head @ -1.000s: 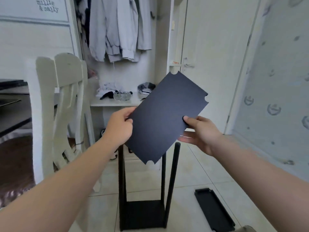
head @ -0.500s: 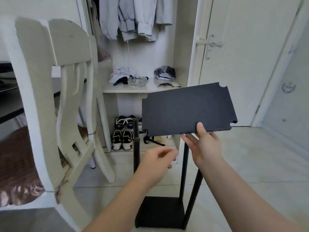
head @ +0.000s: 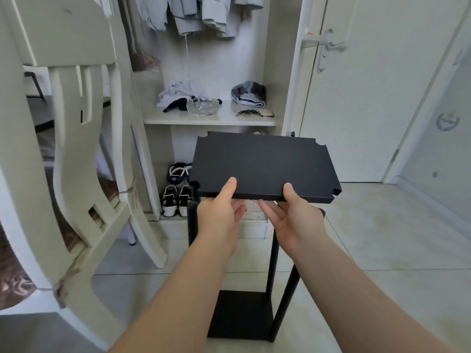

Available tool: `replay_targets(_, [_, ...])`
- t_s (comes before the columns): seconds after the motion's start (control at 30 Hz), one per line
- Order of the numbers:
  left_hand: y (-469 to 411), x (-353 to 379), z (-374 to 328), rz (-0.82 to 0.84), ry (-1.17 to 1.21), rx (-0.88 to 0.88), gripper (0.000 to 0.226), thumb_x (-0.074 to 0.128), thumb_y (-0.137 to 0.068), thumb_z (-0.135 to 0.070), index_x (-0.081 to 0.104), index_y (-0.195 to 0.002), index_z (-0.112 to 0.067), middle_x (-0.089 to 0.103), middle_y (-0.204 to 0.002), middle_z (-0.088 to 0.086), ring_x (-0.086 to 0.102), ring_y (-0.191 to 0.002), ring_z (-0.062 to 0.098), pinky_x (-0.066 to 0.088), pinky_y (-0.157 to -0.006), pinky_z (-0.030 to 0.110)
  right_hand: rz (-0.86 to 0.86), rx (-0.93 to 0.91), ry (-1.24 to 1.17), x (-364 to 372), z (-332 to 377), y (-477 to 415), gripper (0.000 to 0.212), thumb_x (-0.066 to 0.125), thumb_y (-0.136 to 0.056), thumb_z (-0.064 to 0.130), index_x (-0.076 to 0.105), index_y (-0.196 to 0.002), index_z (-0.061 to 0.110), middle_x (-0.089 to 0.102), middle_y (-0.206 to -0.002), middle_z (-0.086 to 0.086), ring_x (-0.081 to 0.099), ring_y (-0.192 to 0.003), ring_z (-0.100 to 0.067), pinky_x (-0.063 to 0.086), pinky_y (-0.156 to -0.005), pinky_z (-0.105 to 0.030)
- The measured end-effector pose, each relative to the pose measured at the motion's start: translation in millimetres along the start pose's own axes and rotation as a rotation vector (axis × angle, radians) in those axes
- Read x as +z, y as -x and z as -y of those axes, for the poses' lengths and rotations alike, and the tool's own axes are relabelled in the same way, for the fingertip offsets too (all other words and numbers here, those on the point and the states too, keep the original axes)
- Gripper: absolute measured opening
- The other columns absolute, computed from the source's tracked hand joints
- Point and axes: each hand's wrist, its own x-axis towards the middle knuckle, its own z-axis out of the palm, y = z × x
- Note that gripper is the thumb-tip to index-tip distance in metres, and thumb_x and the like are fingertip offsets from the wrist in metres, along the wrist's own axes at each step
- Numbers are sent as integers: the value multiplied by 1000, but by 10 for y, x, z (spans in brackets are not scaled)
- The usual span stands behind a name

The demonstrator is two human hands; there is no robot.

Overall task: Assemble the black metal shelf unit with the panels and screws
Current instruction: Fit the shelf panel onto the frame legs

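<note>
A black metal shelf panel [head: 265, 161] with notched corners is held nearly flat over the tops of the black shelf frame's upright posts [head: 274, 253]. My left hand [head: 220, 212] pinches its near edge, thumb on top and fingers underneath. My right hand [head: 290, 215] holds the same edge further right in the same way. The frame's bottom shelf [head: 240, 314] rests on the tiled floor below. One post top [head: 192, 206] shows just left of my left hand.
A white wooden chair [head: 76, 149] stands close on the left. Behind the frame is an open closet with a shelf [head: 209, 119] holding a glass bowl and clothes, with shoes [head: 175, 197] underneath. A white door [head: 369, 98] is at right.
The panel has swung from tilted upright to almost flat and come down over the posts. My left hand, off the panel half a second ago, holds its near edge again.
</note>
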Motion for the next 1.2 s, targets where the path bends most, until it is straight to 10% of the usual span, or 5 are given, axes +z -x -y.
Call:
replay_targets(0.53, [-32, 30, 140, -149, 148, -128, 21, 75, -89, -19, 63, -102, -8, 74, -101, 11, 76, -83, 20, 62, -77, 31, -68, 67, 267, -194, 104, -69, 15, 60, -103, 26, 56, -104, 11, 75, -75, -18, 77, -76, -28, 61, -55, -32])
replay_targets(1.2, [-119, -131, 228, -70, 227, -160, 31, 69, -93, -14, 60, -123, -8, 73, -111, 14, 74, -94, 24, 62, -74, 30, -74, 88, 289, -206, -22, -104, 28, 60, -103, 30, 58, -116, 6, 74, -96, -21, 77, -80, -26, 60, -60, -31])
